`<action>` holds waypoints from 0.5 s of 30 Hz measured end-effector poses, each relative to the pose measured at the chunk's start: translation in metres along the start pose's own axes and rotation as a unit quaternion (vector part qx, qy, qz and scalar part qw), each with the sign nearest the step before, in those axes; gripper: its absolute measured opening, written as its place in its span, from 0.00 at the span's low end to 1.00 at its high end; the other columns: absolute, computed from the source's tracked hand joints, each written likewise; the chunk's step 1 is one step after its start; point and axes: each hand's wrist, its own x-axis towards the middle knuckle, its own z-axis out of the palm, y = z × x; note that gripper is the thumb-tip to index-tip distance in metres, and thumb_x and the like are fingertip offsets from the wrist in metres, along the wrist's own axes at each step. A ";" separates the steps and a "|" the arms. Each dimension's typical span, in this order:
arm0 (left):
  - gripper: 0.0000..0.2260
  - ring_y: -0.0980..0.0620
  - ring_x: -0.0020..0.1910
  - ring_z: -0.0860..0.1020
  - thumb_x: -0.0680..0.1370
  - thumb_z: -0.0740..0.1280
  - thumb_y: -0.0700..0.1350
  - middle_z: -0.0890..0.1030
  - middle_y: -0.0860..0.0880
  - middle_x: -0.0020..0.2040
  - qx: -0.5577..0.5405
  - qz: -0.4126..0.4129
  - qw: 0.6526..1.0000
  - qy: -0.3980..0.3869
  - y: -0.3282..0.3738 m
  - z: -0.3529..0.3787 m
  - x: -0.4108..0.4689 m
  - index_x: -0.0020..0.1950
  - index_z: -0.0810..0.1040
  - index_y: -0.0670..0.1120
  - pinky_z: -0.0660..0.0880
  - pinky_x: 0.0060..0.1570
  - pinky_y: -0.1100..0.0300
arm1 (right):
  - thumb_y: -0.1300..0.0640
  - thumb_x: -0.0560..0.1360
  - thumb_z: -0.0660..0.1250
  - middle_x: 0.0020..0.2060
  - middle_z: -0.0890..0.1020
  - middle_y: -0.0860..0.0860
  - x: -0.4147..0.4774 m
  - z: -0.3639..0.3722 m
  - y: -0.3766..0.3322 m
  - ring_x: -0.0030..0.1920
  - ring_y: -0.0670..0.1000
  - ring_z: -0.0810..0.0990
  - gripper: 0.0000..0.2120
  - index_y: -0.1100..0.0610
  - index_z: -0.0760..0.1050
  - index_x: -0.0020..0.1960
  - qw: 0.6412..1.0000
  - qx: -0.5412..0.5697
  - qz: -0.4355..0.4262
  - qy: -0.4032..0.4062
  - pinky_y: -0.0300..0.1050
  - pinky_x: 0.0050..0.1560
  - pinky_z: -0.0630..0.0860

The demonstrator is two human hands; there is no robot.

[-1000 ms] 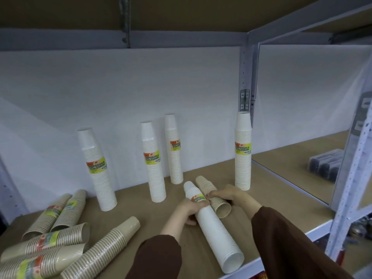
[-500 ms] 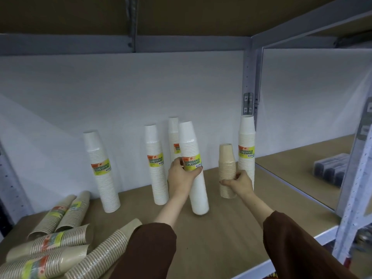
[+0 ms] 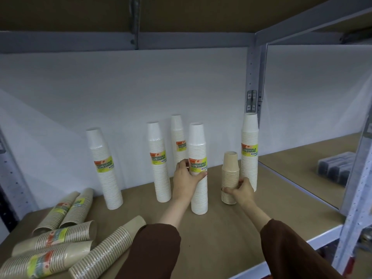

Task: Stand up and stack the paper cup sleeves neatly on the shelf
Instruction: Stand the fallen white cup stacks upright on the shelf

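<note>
Head view, left hand: your left hand [image 3: 186, 179] is wrapped around the tall white paper cup sleeve [image 3: 198, 168] at its yellow-green label, holding it upright on the brown shelf board [image 3: 231, 234].
Head view, right hand: your right hand [image 3: 242, 191] grips the short kraft-brown cup sleeve [image 3: 230, 178] near its base; it stands just left of the white sleeve by the grey post [image 3: 249, 150].
Change: half a second ago both sleeves were already upright in your hands; a second ago they lay flat near the shelf's front edge.
Standing sleeves: three more white sleeves [image 3: 104, 168] stand behind, near the white back panel.
Lying sleeves: the kraft-brown sleeves [image 3: 66, 236] lie on their sides at the left front.
</note>
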 end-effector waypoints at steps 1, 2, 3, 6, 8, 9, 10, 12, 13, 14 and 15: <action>0.26 0.48 0.55 0.77 0.68 0.75 0.49 0.77 0.44 0.58 0.002 0.000 1.000 0.000 0.000 0.000 -0.001 0.61 0.72 0.41 0.73 0.53 0.58 | 0.63 0.60 0.79 0.46 0.74 0.52 -0.001 0.000 0.001 0.46 0.51 0.73 0.30 0.65 0.68 0.56 1.000 0.000 -0.006 0.001 0.43 0.46 0.70; 0.26 0.47 0.55 0.77 0.68 0.75 0.49 0.77 0.44 0.58 0.004 0.000 1.000 0.000 -0.001 0.001 -0.001 0.61 0.71 0.41 0.73 0.52 0.58 | 0.62 0.60 0.79 0.45 0.74 0.51 -0.002 0.001 0.003 0.45 0.50 0.74 0.29 0.64 0.68 0.55 1.000 -0.004 -0.014 0.001 0.43 0.45 0.70; 0.26 0.47 0.55 0.77 0.68 0.75 0.49 0.76 0.43 0.59 0.007 0.000 1.000 -0.001 -0.001 0.001 -0.002 0.61 0.71 0.41 0.72 0.52 0.59 | 0.62 0.60 0.79 0.45 0.74 0.51 -0.003 0.001 0.004 0.45 0.50 0.74 0.28 0.62 0.67 0.54 1.000 -0.010 -0.023 0.002 0.42 0.44 0.69; 0.27 0.46 0.57 0.76 0.68 0.75 0.48 0.75 0.43 0.59 0.025 0.004 1.000 -0.007 -0.001 0.000 -0.002 0.62 0.70 0.40 0.72 0.54 0.58 | 0.61 0.60 0.79 0.45 0.75 0.50 -0.006 0.002 0.005 0.45 0.49 0.74 0.27 0.61 0.68 0.52 0.999 -0.018 -0.042 0.006 0.42 0.43 0.69; 0.28 0.45 0.58 0.76 0.67 0.75 0.47 0.75 0.42 0.60 0.042 0.004 0.999 -0.023 -0.001 -0.001 -0.003 0.62 0.70 0.40 0.73 0.56 0.55 | 0.62 0.60 0.79 0.45 0.75 0.50 -0.008 0.002 0.004 0.45 0.49 0.74 0.28 0.63 0.69 0.54 0.999 -0.018 -0.042 0.001 0.40 0.42 0.70; 0.28 0.45 0.58 0.76 0.67 0.75 0.47 0.75 0.42 0.60 0.052 0.002 0.998 -0.032 -0.001 -0.002 -0.004 0.63 0.70 0.40 0.73 0.58 0.54 | 0.62 0.60 0.79 0.46 0.76 0.51 -0.010 0.001 0.004 0.45 0.49 0.75 0.28 0.63 0.70 0.55 0.999 -0.021 -0.041 -0.003 0.38 0.40 0.70; 0.29 0.45 0.59 0.75 0.68 0.75 0.48 0.74 0.42 0.61 0.062 -0.002 0.997 -0.041 -0.003 -0.003 -0.005 0.64 0.69 0.40 0.73 0.59 0.53 | 0.62 0.60 0.79 0.47 0.78 0.52 -0.012 0.000 0.004 0.45 0.50 0.76 0.28 0.65 0.71 0.56 0.999 -0.024 -0.038 -0.008 0.36 0.39 0.70; 0.31 0.45 0.61 0.74 0.68 0.74 0.48 0.73 0.42 0.63 0.075 -0.018 0.995 -0.056 -0.007 -0.006 -0.011 0.67 0.67 0.41 0.72 0.61 0.51 | 0.63 0.62 0.78 0.53 0.80 0.57 -0.015 -0.002 0.005 0.52 0.55 0.79 0.29 0.67 0.71 0.59 0.999 -0.027 -0.026 -0.013 0.39 0.45 0.72; 0.32 0.45 0.62 0.73 0.69 0.74 0.48 0.73 0.42 0.64 0.078 -0.027 0.995 -0.062 -0.010 -0.009 -0.014 0.68 0.66 0.41 0.71 0.62 0.51 | 0.63 0.63 0.77 0.57 0.79 0.60 -0.017 -0.003 0.007 0.56 0.57 0.78 0.30 0.68 0.69 0.61 0.999 -0.030 -0.016 -0.012 0.42 0.50 0.73; 0.32 0.45 0.63 0.72 0.69 0.74 0.48 0.73 0.42 0.64 0.082 -0.035 0.994 -0.066 -0.013 -0.011 -0.018 0.68 0.66 0.41 0.71 0.63 0.52 | 0.62 0.64 0.76 0.59 0.78 0.61 -0.020 -0.004 0.008 0.59 0.58 0.77 0.31 0.68 0.68 0.63 0.999 -0.036 -0.005 -0.009 0.45 0.54 0.72; 0.31 0.45 0.64 0.72 0.69 0.74 0.48 0.73 0.43 0.64 0.086 -0.041 0.993 -0.070 -0.017 -0.014 -0.022 0.68 0.67 0.41 0.70 0.63 0.52 | 0.61 0.66 0.75 0.60 0.77 0.61 -0.024 -0.006 0.010 0.60 0.59 0.76 0.30 0.68 0.68 0.63 0.999 -0.043 0.003 -0.006 0.46 0.57 0.72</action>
